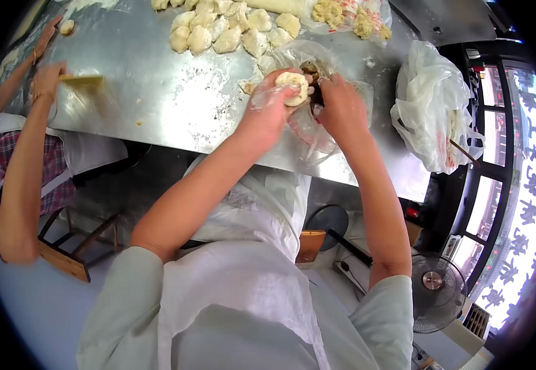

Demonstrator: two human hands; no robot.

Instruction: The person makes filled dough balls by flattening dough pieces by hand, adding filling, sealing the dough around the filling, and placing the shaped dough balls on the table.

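A small round piece of pale dough (293,88) is cupped in my left hand (264,114), whose fingers are closed around it. The dough looks pressed in at its middle. Just to the right, my right hand (344,112) reaches into a clear plastic bag (325,54) with dark brown filling (309,69). Its fingers are bent together at the filling, and the tips are partly hidden. Beyond both hands, several floured dough pieces (227,41) lie in a cluster on the metal table (144,80).
Crumbly yellowish dough lumps (328,12) sit on plastic at the back. A white plastic bag (431,105) hangs over the table's right edge. At left, a co-worker's hand (49,80) grips a blurred yellowish tool (83,81). A fan (432,281) and a wooden stool (70,262) stand below.
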